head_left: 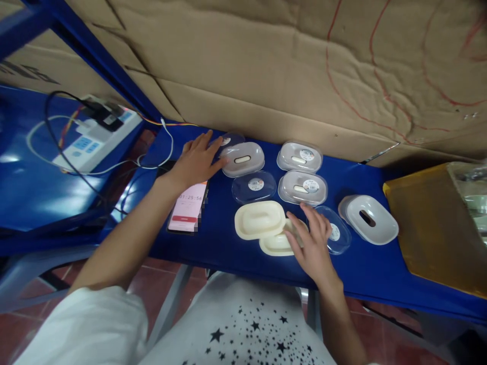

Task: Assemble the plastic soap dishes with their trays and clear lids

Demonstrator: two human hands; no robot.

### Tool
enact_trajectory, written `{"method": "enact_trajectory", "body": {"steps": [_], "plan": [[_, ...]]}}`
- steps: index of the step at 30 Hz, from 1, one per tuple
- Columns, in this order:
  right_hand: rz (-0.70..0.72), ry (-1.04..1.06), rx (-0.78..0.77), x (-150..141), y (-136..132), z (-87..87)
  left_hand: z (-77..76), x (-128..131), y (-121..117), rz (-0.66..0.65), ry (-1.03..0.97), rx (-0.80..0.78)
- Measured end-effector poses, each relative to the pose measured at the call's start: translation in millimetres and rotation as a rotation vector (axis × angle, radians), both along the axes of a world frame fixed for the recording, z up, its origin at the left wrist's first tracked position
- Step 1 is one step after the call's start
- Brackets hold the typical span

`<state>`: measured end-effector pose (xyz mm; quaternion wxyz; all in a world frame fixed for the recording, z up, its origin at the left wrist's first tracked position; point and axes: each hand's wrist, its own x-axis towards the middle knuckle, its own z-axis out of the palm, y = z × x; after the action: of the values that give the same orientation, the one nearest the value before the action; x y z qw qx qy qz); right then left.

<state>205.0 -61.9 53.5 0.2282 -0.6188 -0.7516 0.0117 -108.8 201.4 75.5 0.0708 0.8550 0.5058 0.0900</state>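
My left hand [198,159] is open, fingers spread, its tips at the left edge of a white oval dish [249,149] with a slot and beside a clear lid [234,138]. My right hand [314,243] is also open, fingers apart, over the right end of a cream oval tray [276,246]. A second cream tray [258,220] overlaps that one. Another clear lid with a round label [342,238] lies partly behind my right hand. Two lidded white dishes, a far one [289,152] and a nearer one [291,185], stand at the back. Between them and my left hand is a clear lid [243,190].
At right are stacked white slotted dishes [384,218] and an open carton [429,228] with plastic-wrapped items. A phone showing a timer [188,208] lies under my left forearm. A power strip [87,147] with trailing cables sits left. Cardboard [247,66] walls the back of the blue table [216,253].
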Motion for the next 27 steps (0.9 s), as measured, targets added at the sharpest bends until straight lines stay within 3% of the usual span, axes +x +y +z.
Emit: {"method": "enact_trajectory", "body": {"steps": [4, 6, 14, 23, 27], "plan": [[-0.029, 0.003, -0.01, 4.1, -11.1, -10.8, 7.2, 20.7, -16.0, -0.244, 0.008, 0.143], [-0.037, 0.005, -0.017, 3.7, -14.6, -13.6, 7.0, 31.9, -19.1, -0.288, 0.041, 0.167], [-0.029, 0.023, -0.037, -2.4, -16.9, -13.7, -5.6, 42.1, -19.2, -0.306, -0.042, 0.218], [0.291, -0.052, -0.094, -42.4, 7.1, 7.1, -5.9, 41.0, -15.7, -0.182, -0.194, 0.222], [0.334, -0.008, -0.088, -52.5, 16.3, 8.3, -6.3, 33.5, -17.2, -0.172, -0.154, 0.209]]}}
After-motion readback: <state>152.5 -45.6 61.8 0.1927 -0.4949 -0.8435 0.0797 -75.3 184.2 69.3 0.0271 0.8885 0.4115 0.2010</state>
